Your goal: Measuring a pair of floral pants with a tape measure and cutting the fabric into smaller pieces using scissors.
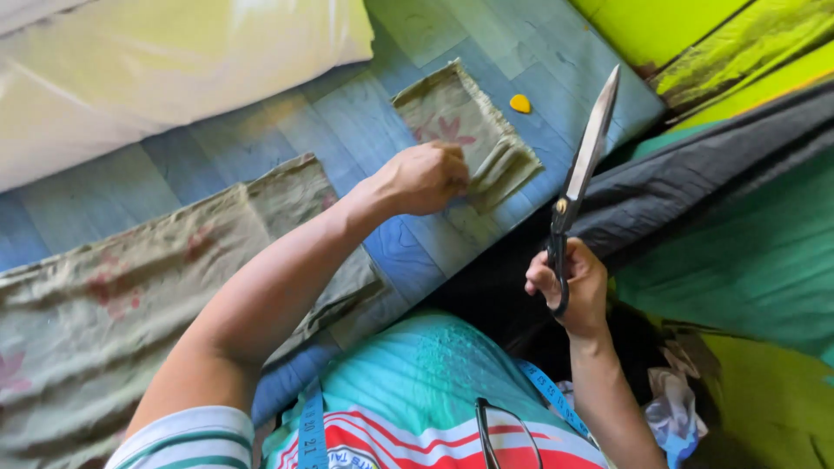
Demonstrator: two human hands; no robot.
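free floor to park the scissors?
Bare blue floor between the small folded cloth under the left hand and the large cloth. Crowded right: dark fabric beside the right hand holding scissors.

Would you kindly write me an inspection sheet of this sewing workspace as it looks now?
Surface: blue wood-pattern floor, partly covered by cloth.
Job's things: small folded beige floral cloth piece; large beige floral cloth; long scissors, blades shut, pointing up.
Clutter: yellow chalk piece; fabric scraps.
Hands: left hand pinches the small cloth's fold; right hand grips the scissors' handles.
Cables: nothing seen; a blue measuring tape hangs at the neck.
Surroundings: white pillow; dark grey fabric; green fabric.
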